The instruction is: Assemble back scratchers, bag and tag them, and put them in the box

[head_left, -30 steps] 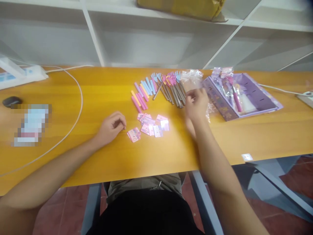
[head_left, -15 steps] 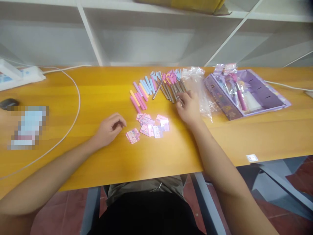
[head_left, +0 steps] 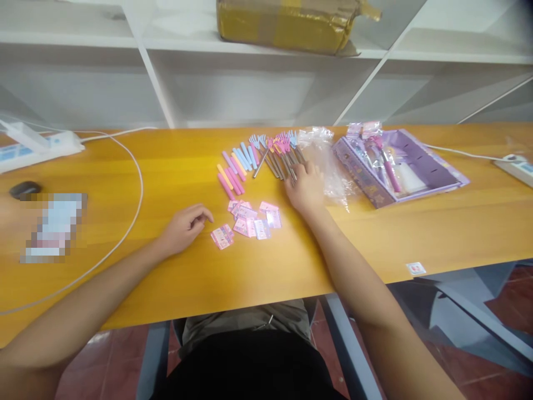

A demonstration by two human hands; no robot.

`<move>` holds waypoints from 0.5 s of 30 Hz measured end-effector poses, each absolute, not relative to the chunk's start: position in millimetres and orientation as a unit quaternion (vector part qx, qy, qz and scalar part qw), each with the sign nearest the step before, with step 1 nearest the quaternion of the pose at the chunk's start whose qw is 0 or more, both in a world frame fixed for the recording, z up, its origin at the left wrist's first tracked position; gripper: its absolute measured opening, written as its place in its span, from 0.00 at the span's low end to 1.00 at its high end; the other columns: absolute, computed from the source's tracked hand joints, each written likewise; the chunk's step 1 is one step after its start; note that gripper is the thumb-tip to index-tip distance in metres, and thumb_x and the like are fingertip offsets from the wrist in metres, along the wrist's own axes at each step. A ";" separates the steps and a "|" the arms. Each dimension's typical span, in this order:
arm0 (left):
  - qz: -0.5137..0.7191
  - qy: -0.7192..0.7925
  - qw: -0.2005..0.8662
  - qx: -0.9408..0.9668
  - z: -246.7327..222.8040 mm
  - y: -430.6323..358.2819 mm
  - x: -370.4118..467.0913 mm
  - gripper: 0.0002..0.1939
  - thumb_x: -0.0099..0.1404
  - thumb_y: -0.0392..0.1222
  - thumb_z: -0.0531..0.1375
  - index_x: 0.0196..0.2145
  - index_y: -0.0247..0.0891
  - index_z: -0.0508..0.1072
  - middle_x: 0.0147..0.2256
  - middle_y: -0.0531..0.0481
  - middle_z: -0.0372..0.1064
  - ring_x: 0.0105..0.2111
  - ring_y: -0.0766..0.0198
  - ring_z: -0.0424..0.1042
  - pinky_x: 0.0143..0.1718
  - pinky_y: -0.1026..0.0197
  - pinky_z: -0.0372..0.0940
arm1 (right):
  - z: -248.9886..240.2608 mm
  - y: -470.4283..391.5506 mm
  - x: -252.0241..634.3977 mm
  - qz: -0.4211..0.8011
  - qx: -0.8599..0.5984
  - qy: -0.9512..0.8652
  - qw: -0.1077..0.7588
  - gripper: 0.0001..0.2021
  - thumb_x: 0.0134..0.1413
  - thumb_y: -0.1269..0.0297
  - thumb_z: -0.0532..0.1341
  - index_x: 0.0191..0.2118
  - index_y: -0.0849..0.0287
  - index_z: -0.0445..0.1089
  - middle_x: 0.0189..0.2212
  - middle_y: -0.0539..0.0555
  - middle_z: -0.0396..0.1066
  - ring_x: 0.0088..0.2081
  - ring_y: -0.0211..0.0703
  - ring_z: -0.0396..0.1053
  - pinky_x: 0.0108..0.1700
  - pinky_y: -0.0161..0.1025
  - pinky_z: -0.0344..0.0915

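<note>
My left hand [head_left: 184,228] rests on the table with its fingers curled, left of a pile of small pink and purple cards [head_left: 246,218]; what it holds, if anything, is hidden. My right hand [head_left: 306,188] lies over the lower ends of several metal rods [head_left: 275,162] topped with pink, blue and orange claw-shaped heads. Its fingertips touch the rods, but their grip cannot be made out. Pink, orange, blue and purple tubes [head_left: 235,172] lie in a group left of the rods. Clear plastic bags [head_left: 328,166] lie just right of my right hand.
An open purple box [head_left: 441,190] with a bagged pink-handled item stands at the right. A small square sticker [head_left: 416,269] lies near the front edge. At left are a black mouse [head_left: 25,190], a blurred-out phone-like object, a white cable [head_left: 140,183] and a power strip [head_left: 62,145].
The view has tilted up and shifted, showing more of the shelf and its taped parcel. My right hand has moved slightly over the rods. My left hand stays beside the cards.
</note>
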State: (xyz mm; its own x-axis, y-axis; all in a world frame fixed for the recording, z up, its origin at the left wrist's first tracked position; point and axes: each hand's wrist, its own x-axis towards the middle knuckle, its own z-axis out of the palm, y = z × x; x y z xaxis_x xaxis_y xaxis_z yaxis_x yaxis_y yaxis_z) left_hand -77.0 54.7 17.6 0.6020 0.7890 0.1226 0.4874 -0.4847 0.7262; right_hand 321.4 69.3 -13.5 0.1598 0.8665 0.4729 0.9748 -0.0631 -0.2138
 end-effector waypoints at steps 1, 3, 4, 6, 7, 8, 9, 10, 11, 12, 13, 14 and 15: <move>0.228 0.380 0.332 0.833 17.6 54.9 -77.1 0.13 0.69 0.36 0.53 0.40 0.39 0.78 0.34 0.52 0.69 0.30 0.63 0.65 0.36 0.59 0.60 | -14.2 71.3 325.6 -0.104 -0.727 -0.632 0.247 0.18 0.70 0.63 0.56 0.57 0.63 0.75 0.54 0.71 0.73 0.56 0.68 0.68 0.58 0.60 0.66; 0.228 0.376 0.332 0.834 17.1 55.4 -77.5 0.13 0.70 0.36 0.53 0.40 0.39 0.78 0.34 0.52 0.70 0.30 0.63 0.66 0.36 0.59 0.61 | -16.0 74.8 332.6 -0.086 -0.732 -0.628 0.250 0.15 0.69 0.64 0.57 0.54 0.63 0.75 0.52 0.71 0.74 0.54 0.67 0.70 0.58 0.59 0.68; 0.230 0.374 0.332 0.835 16.8 55.8 -77.7 0.13 0.70 0.35 0.53 0.40 0.39 0.78 0.34 0.52 0.70 0.30 0.63 0.66 0.36 0.59 0.61 | -17.0 76.1 335.2 -0.078 -0.732 -0.628 0.251 0.14 0.68 0.64 0.58 0.53 0.62 0.75 0.51 0.71 0.75 0.54 0.66 0.70 0.58 0.58 0.69; 0.233 0.372 0.329 0.836 16.5 56.4 -77.9 0.13 0.71 0.35 0.52 0.39 0.39 0.78 0.34 0.52 0.70 0.30 0.63 0.67 0.37 0.59 0.61 | -18.7 77.7 338.2 -0.066 -0.733 -0.627 0.254 0.13 0.68 0.65 0.58 0.52 0.62 0.75 0.51 0.71 0.76 0.54 0.65 0.71 0.57 0.56 0.70; 0.234 0.372 0.325 0.838 16.7 56.6 -78.0 0.13 0.72 0.35 0.52 0.39 0.39 0.78 0.34 0.52 0.70 0.31 0.63 0.67 0.37 0.59 0.61 | -19.2 78.0 338.9 -0.061 -0.735 -0.624 0.256 0.14 0.68 0.65 0.58 0.52 0.62 0.75 0.51 0.71 0.76 0.53 0.64 0.72 0.56 0.55 0.70; 0.234 0.372 0.321 0.839 17.0 56.7 -78.0 0.13 0.72 0.35 0.52 0.39 0.39 0.78 0.34 0.52 0.71 0.31 0.63 0.67 0.37 0.58 0.62 | -19.4 78.1 339.0 -0.057 -0.738 -0.621 0.257 0.14 0.68 0.64 0.57 0.53 0.63 0.75 0.51 0.71 0.76 0.52 0.64 0.73 0.55 0.55 0.71; 0.233 0.372 0.317 0.841 17.4 56.8 -78.0 0.13 0.72 0.34 0.52 0.39 0.40 0.78 0.34 0.52 0.71 0.31 0.63 0.68 0.37 0.58 0.62 | -19.4 78.1 338.8 -0.052 -0.742 -0.618 0.257 0.14 0.69 0.63 0.57 0.53 0.63 0.75 0.51 0.72 0.76 0.50 0.63 0.73 0.55 0.54 0.71; 0.232 0.372 0.314 0.842 17.8 56.8 -78.0 0.13 0.72 0.34 0.52 0.39 0.40 0.78 0.35 0.52 0.71 0.31 0.63 0.68 0.37 0.58 0.62 | -19.2 78.2 338.4 -0.046 -0.747 -0.613 0.255 0.15 0.70 0.62 0.58 0.52 0.63 0.75 0.51 0.72 0.76 0.49 0.63 0.74 0.54 0.54 0.71; 0.230 0.371 0.312 0.843 18.1 56.9 -78.2 0.13 0.72 0.34 0.52 0.39 0.40 0.77 0.35 0.52 0.71 0.31 0.63 0.68 0.37 0.58 0.62 | -18.7 78.3 337.9 -0.039 -0.753 -0.607 0.251 0.15 0.70 0.60 0.58 0.52 0.63 0.76 0.52 0.72 0.76 0.49 0.63 0.74 0.54 0.54 0.71; 0.229 0.370 0.311 0.845 18.2 57.0 -78.5 0.13 0.72 0.33 0.52 0.39 0.40 0.77 0.35 0.52 0.71 0.31 0.63 0.68 0.38 0.58 0.63 | -18.2 78.8 337.3 -0.031 -0.761 -0.600 0.246 0.15 0.71 0.59 0.58 0.52 0.63 0.76 0.53 0.72 0.76 0.49 0.63 0.75 0.54 0.54 0.71; 0.230 0.367 0.310 0.846 18.0 57.3 -78.9 0.14 0.72 0.33 0.52 0.39 0.40 0.78 0.35 0.52 0.71 0.31 0.63 0.69 0.38 0.58 0.63 | -17.7 79.4 336.6 -0.024 -0.768 -0.593 0.241 0.15 0.72 0.58 0.57 0.52 0.63 0.76 0.53 0.72 0.76 0.50 0.63 0.75 0.55 0.54 0.71; 0.232 0.364 0.307 0.848 17.5 57.8 -79.5 0.14 0.72 0.33 0.52 0.39 0.40 0.78 0.35 0.52 0.71 0.32 0.63 0.69 0.38 0.58 0.63 | -17.3 80.4 336.0 -0.016 -0.774 -0.587 0.236 0.15 0.72 0.58 0.57 0.52 0.63 0.75 0.54 0.72 0.77 0.51 0.63 0.75 0.56 0.54 0.70; 0.236 0.361 0.303 0.849 16.5 58.6 -80.2 0.14 0.72 0.32 0.52 0.39 0.40 0.78 0.36 0.51 0.71 0.32 0.63 0.69 0.38 0.58 0.63 | -16.8 81.5 335.4 -0.010 -0.779 -0.583 0.233 0.15 0.72 0.58 0.57 0.52 0.63 0.75 0.53 0.72 0.77 0.52 0.63 0.75 0.57 0.53 0.70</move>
State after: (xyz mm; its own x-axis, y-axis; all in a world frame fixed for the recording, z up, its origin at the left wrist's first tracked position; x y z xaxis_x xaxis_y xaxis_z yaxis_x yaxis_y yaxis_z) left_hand -80.2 58.6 16.5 0.6269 0.7574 0.1824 0.4704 -0.5546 0.6864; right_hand 335.4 81.5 -16.8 0.3212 0.9028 0.2860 0.9117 -0.2130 -0.3514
